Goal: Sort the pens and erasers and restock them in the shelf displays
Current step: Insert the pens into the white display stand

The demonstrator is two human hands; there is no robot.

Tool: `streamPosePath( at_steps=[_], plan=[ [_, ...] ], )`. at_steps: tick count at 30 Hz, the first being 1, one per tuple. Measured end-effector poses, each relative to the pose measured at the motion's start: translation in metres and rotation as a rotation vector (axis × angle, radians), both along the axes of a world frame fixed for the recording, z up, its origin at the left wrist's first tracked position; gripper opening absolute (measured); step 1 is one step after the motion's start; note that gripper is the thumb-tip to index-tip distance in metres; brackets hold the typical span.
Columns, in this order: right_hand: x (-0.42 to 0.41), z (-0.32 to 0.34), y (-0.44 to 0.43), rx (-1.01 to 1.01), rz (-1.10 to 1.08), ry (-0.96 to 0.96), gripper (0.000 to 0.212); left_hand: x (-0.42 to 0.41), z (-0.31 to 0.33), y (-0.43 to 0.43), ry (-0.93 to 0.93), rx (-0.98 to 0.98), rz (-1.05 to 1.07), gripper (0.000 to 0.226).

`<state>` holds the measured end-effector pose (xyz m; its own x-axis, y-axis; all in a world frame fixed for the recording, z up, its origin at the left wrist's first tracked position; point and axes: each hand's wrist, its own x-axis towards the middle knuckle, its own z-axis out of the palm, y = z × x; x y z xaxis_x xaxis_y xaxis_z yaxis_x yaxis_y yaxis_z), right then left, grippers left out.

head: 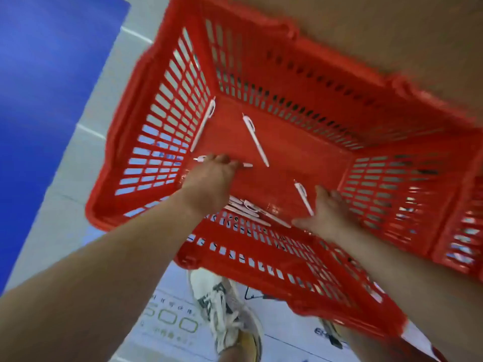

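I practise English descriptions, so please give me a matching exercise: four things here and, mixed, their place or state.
1 left hand
2 right hand
3 slim white plastic pen at mid-basket
4 white laced sneaker

a lies diagonally, untouched
b stands outside the red plastic basket
c fingers spread, holding nothing
d fingers on another white pen

Pairs: 1-d, 2-c, 3-a, 4-b

I am reaching both bare arms down; my left hand [211,178] is curling its fingers over a pen [248,165]; my right hand [328,207] is lying open, fingers spread, palm down.
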<state>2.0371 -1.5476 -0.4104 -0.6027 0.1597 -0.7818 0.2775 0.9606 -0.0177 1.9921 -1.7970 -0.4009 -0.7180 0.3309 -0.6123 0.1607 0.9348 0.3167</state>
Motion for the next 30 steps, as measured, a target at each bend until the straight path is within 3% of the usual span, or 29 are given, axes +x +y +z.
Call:
streamPosePath(
  at_steps=[3, 6, 11, 14, 16, 18, 19, 21, 23, 24, 27, 30],
  plan=[
    [0.009, -0.038, -0.012, 0.019, 0.033, 0.022, 0.116, -0.010, -0.042, 0.001, 0.072, -0.162, -0.142, 0.084],
    [0.020, -0.054, -0.026, -0.033, 0.126, 0.166, 0.114, -0.019, -0.064, -0.004, 0.238, -0.225, -0.296, 0.074],
    [0.034, -0.065, -0.038, -0.188, 0.297, 0.269, 0.078, -0.016, -0.065, -0.015, 0.214, -0.156, -0.452, 0.061],
    [0.023, -0.067, -0.038, -0.139, 0.280, 0.231, 0.062, -0.012, -0.064, -0.026, 0.104, -0.240, -0.450, 0.056],
    [0.012, -0.067, -0.033, -0.079, 0.300, 0.208, 0.035, -0.014, -0.063, -0.024, 0.092, -0.259, -0.436, 0.046],
    [0.002, -0.065, -0.030, -0.119, 0.158, 0.218, 0.010, -0.018, -0.065, -0.020, 0.141, -0.230, -0.404, 0.037],
    [-0.002, -0.065, -0.031, -0.183, 0.039, 0.201, 0.009, -0.020, -0.067, -0.020, 0.153, -0.222, -0.374, 0.035],
    [-0.011, -0.062, -0.038, -0.381, -0.355, 0.059, 0.018, -0.018, -0.071, -0.021, 0.154, -0.110, -0.225, 0.034],
    [-0.021, -0.049, -0.049, -0.636, -0.831, -0.128, 0.011, -0.021, -0.061, -0.013, 0.022, 0.007, 0.038, 0.034],
    [-0.026, -0.038, -0.052, -0.745, -0.964, -0.186, 0.013, -0.024, -0.050, -0.004, -0.088, 0.023, 0.146, 0.031],
    [-0.041, 0.005, -0.059, -0.982, -1.131, -0.222, 0.014, -0.022, -0.005, 0.025, -0.375, 0.259, 0.499, 0.012],
    [-0.051, 0.066, -0.068, -1.063, -1.138, -0.173, 0.036, 0.000, 0.054, 0.040, -0.517, 0.483, 0.714, 0.029]
  ],
)
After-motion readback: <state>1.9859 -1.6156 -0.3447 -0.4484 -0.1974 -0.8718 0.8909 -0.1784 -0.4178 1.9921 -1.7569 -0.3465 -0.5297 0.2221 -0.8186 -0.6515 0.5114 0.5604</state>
